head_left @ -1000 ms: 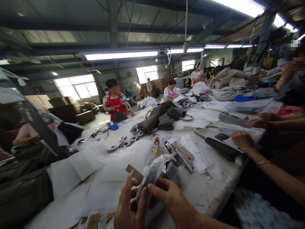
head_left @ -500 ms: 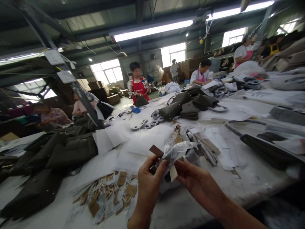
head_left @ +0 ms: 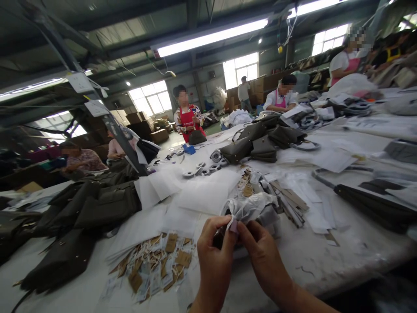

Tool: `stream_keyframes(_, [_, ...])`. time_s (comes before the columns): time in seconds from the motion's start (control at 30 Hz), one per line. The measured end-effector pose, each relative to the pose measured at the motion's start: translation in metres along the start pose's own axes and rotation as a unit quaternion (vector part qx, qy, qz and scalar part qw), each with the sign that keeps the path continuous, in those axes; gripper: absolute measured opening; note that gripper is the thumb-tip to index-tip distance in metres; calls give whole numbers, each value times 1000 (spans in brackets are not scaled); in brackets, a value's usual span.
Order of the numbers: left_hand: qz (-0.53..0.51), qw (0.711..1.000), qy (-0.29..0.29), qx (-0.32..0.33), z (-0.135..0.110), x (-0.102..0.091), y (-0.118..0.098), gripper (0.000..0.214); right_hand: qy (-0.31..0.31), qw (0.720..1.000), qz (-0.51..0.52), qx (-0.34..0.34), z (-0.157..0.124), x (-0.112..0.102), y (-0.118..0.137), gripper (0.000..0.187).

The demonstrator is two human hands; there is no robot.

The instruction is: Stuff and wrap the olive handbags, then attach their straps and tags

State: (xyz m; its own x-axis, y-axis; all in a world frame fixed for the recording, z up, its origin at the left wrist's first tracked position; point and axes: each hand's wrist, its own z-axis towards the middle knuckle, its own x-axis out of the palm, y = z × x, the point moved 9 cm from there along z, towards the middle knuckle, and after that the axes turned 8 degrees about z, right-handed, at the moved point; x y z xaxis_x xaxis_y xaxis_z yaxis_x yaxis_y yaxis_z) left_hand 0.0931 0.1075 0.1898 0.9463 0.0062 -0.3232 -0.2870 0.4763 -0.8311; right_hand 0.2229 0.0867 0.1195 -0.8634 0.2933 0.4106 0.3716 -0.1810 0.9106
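My left hand (head_left: 215, 256) and my right hand (head_left: 260, 254) meet above the near edge of the white table (head_left: 329, 261). Both pinch a small pale tag (head_left: 233, 224) and a crumpled clear plastic wrapper (head_left: 250, 208) between thumbs and fingertips. A dark object sits behind my fingers, mostly hidden. Just left of my hands lies a heap of brown and white paper tags (head_left: 156, 265).
Dark olive bags (head_left: 97, 204) are piled at the left, more bags (head_left: 257, 145) at the table's middle. White sheets (head_left: 202, 195), tape rolls (head_left: 198, 169) and card strips (head_left: 289, 200) lie between. A dark strap piece (head_left: 374, 204) lies at right. Several people work at the far side.
The view has swung left and down. My hands have come together on the tag and wrapper, and the brown card that stuck up earlier is out of sight.
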Motion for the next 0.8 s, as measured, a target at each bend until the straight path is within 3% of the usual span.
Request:
stream_keyframes(0.13, [42,996,46,69,2,-3,-24,17,-2,1000,0,-1,0,1,7,45])
stream_keyframes(0.3, [199,966,88,141,6,-4,-45,18,3,1000,-1,-9,0,-1,11,41])
stream_keyframes(0.43, [301,933,30,195,6,-7,-49,14,13,1000,6,-7,0,2,10,39])
stream_keyframes(0.6, [386,881,-38,273,-11,-2,-53,29,19,999,40,13,3,8,9,42])
stream_keyframes(0.8, [478,832,-63,272,-29,15,-51,55,2,999,52,15,5,8,8,45])
